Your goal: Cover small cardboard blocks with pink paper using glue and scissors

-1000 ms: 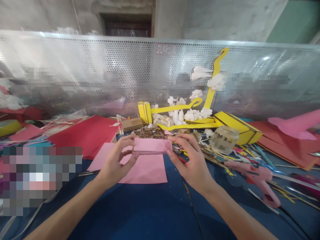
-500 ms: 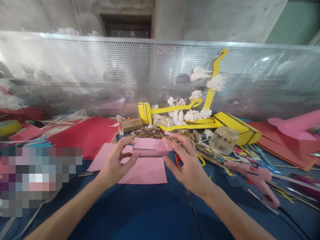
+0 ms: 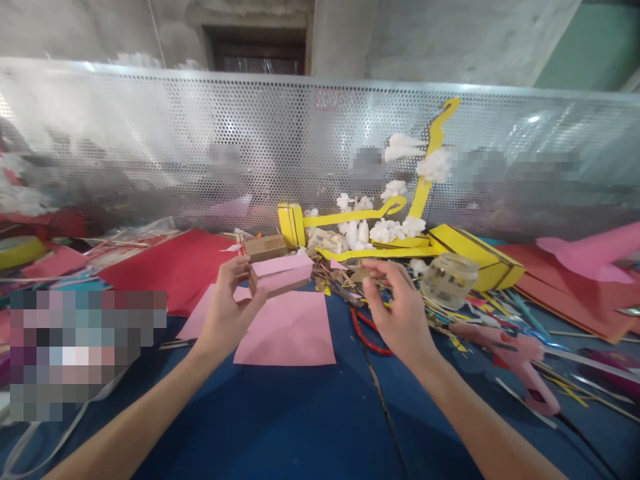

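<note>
While left hand [image 3: 227, 313] holds pink box [image 3: 280, 272] | jar [image 3: 449, 280] near right hand [image 3: 400, 313]

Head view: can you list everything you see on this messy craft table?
pink box: one, pink, held in left hand
pink paper: one sheet, pink, flat on table
red paper: one sheet, red, left rear
cardboard box: one, brown, behind pink box
yellow model: one, yellow with white tufts, against screen
jar: one, clear, right of right hand
glue gun: one, pink, right
scissors: one, red handles, beside right hand
screen: one, silver perforated, rear
table: one, blue
left hand: grips pink box
right hand: off the pink box
</note>
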A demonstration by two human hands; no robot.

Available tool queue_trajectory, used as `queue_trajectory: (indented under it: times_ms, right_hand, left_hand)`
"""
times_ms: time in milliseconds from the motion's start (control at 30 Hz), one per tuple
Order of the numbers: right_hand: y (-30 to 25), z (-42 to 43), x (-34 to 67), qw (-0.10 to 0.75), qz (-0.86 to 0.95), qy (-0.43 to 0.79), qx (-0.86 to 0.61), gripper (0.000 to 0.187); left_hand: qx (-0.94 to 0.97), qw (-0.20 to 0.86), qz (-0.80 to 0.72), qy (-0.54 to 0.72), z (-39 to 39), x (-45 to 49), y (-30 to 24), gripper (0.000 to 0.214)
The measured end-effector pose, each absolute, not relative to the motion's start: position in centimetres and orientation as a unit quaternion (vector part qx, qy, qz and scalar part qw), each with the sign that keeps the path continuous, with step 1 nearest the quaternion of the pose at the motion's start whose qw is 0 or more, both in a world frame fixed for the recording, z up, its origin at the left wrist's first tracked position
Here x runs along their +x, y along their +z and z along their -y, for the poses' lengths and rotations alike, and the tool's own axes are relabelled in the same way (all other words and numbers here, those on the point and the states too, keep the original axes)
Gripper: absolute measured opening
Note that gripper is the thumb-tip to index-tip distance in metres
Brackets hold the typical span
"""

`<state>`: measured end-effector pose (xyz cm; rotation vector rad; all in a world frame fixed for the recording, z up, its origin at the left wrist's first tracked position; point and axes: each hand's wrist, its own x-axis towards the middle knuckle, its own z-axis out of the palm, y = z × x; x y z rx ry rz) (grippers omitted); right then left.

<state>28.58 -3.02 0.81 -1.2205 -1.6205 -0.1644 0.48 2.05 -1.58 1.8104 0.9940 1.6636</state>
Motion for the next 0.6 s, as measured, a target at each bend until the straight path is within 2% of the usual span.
queue_trajectory:
  times_ms: [200, 333, 533, 600]
  right_hand:
    - [-0.5, 1.4, 31.1, 0.395, 0.719, -0.037, -0.571, 0.011]
    - [-0.8, 1.6, 30.4, 0.367, 0.739, -0.023, -0.564, 0.013]
    - [-0.6, 3.0, 25.7, 0.317, 0.826, 0.076, -0.460, 0.020]
    - [-0.4, 3.1, 23.1, 0.251, 0.869, 0.094, -0.416, 0.022]
  left_hand:
    - [0.574, 0.340, -0.390, 0.635, -2.9, -0.2, -1.1, 0.057]
    - [0.589, 0.363, -0.382, 0.614, -2.7, 0.0, -1.4, 0.061]
    - [0.551, 0.306, -0.395, 0.669, -3.3, -0.6, -0.8, 0.057]
    - [0.530, 0.266, -0.399, 0.700, -3.7, -1.1, -0.5, 0.056]
